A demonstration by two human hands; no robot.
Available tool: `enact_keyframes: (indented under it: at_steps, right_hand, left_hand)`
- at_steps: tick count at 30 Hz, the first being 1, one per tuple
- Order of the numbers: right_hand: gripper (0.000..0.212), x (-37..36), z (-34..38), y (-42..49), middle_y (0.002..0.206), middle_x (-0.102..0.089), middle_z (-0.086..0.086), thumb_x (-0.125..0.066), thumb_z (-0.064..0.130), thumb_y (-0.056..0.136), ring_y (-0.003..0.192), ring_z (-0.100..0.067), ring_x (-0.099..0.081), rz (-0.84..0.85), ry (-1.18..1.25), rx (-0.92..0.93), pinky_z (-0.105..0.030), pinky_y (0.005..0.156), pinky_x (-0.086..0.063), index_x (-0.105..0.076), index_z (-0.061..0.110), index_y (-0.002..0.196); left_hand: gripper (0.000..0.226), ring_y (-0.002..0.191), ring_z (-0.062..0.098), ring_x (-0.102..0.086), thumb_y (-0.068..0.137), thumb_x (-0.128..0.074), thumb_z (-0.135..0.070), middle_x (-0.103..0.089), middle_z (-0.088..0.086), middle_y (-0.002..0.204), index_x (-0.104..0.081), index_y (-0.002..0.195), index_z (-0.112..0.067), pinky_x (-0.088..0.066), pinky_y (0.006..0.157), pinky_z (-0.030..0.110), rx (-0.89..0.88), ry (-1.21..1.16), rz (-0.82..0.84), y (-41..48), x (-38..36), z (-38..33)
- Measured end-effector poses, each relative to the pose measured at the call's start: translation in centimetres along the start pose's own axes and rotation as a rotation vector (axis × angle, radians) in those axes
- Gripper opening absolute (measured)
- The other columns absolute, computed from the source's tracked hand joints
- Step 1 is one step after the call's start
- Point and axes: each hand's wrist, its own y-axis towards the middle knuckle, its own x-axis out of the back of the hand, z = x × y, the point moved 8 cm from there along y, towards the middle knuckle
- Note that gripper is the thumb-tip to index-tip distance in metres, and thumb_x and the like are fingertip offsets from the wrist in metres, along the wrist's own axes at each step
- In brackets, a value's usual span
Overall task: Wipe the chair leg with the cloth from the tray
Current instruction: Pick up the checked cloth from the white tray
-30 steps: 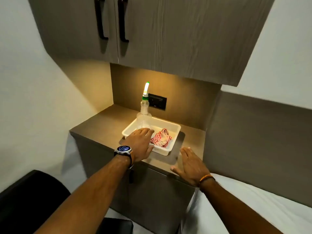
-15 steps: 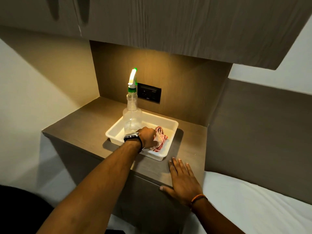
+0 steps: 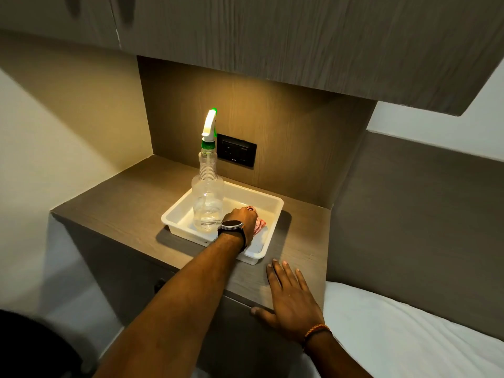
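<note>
A white tray (image 3: 274, 203) is set on the wooden bench (image 3: 114, 211), under a warm light. A clear spray bottle (image 3: 207, 197) with a white and green top is stood upright in the left part of the tray. A red and white cloth (image 3: 260, 224) is seen in the right part of the tray, mostly hidden. The left hand (image 3: 241, 218) is placed down on the cloth, with the fingers curled around it, and a dark watch (image 3: 231, 225) is worn on that wrist. The right hand (image 3: 290, 301) is laid flat and open on the front edge of the bench, just in front of the tray, with nothing held. An orange band (image 3: 316, 329) is worn on the right wrist. A black wall socket (image 3: 236, 150) is seen behind the bottle. A white bed (image 3: 409, 342) is seen to the right.
</note>
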Motion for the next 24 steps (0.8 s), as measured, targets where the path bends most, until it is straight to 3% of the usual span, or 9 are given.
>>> enact_keyframes:
  at_steps: [3,5,7,10,12,14,18,22,24]
  right_hand:
    - [0.115,0.1,0.0,0.0,0.182,0.013,-0.005,-0.027,0.092,0.089,0.17,-0.028,0.009,-0.017,-0.007,-0.004,-0.047,0.132,0.013,0.008,0.02,0.172]
    - [0.115,0.2,0.1,-0.2,0.183,0.011,-0.005,-0.028,0.092,0.089,0.17,-0.028,0.008,-0.022,-0.009,-0.004,-0.046,0.131,0.013,0.007,0.02,0.172]
    - [0.116,0.4,0.2,-0.4,0.183,0.009,-0.006,-0.026,0.093,0.088,0.17,-0.028,0.006,-0.033,-0.002,-0.005,-0.044,0.129,0.015,0.006,0.02,0.173]
    - [0.117,0.9,0.3,-0.7,0.183,0.008,-0.006,-0.027,0.093,0.088,0.17,-0.029,0.004,-0.048,0.008,-0.008,-0.043,0.128,0.016,0.005,0.02,0.173]
    - [0.116,0.9,0.5,-1.0,0.183,0.009,-0.006,-0.027,0.093,0.089,0.17,-0.029,0.005,-0.026,-0.005,-0.012,-0.043,0.129,0.015,0.007,0.022,0.173]
    - [0.116,1.3,0.6,-1.2,0.183,0.003,-0.007,-0.027,0.094,0.088,0.17,-0.031,-0.001,-0.038,-0.02,-0.014,-0.047,0.133,0.006,0.003,0.021,0.173]
    - [0.114,2.2,1.2,-1.5,0.182,-0.012,-0.009,-0.032,0.093,0.089,0.169,-0.033,-0.013,-0.084,-0.054,-0.024,-0.052,0.135,-0.009,-0.01,0.018,0.173]
    - [0.106,3.0,2.5,-2.4,0.175,-0.03,-0.019,-0.042,0.083,0.095,0.161,-0.04,-0.031,-0.125,-0.113,0.028,-0.054,0.131,-0.024,-0.027,0.008,0.168]
    - [0.104,3.6,2.7,-2.9,0.162,-0.046,-0.028,-0.039,0.081,0.093,0.147,-0.046,-0.046,-0.158,-0.104,0.029,-0.059,0.121,-0.039,-0.042,-0.001,0.157]
  left_hand:
    - [0.037,0.1,0.03,-0.07,0.095,-0.063,-0.023,-0.07,0.007,0.113,-0.061,0.13,-0.015,-0.057,0.081,0.038,-0.017,-0.054,-0.092,-0.2,0.8,0.4]
    - [0.028,0.08,0.021,-0.068,0.099,-0.059,-0.035,-0.065,0.002,0.092,-0.068,0.118,-0.017,-0.056,0.065,0.029,0.006,-0.169,-0.16,-0.8,2.3,1.0]
    - [0.039,0.063,0.017,-0.06,0.095,-0.059,-0.049,-0.069,0.004,0.08,-0.073,0.096,-0.012,-0.043,0.053,0.026,0.146,-0.516,-0.195,-1.7,3.9,2.9]
    - [0.038,0.095,0.032,-0.074,0.093,-0.061,-0.04,-0.079,0.015,0.103,-0.077,0.105,-0.008,-0.059,0.081,0.04,0.204,-1.203,-0.19,-3.9,5.6,4.6]
    - [0.039,0.118,0.039,-0.069,0.09,-0.062,-0.02,-0.073,0.021,0.124,-0.07,0.124,-0.002,-0.054,0.103,0.051,0.158,-1.675,-0.089,-6.6,5.9,4.5]
    - [0.045,0.128,0.044,-0.061,0.088,-0.059,-0.006,-0.065,0.028,0.135,-0.061,0.132,0.006,-0.046,0.112,0.056,0.144,-1.969,-0.01,-9.6,5.8,5.0]
    - [0.063,0.135,0.043,-0.052,0.083,-0.053,0.004,-0.055,0.029,0.142,-0.045,0.146,0.004,-0.037,0.118,0.057,0.13,-2.236,0.04,-16.8,4.5,6.8]
    - [0.055,0.117,0.035,-0.061,0.096,-0.059,-0.009,-0.055,0.025,0.142,-0.045,0.149,0.003,-0.037,0.118,0.053,0.093,-2.301,-0.043,-24.7,2.3,10.1]
    - [0.052,0.107,0.031,-0.066,0.098,-0.062,-0.014,-0.054,0.028,0.146,-0.05,0.146,0.004,-0.04,0.117,0.052,0.189,-2.247,-0.125,-28.2,0.8,12.8]
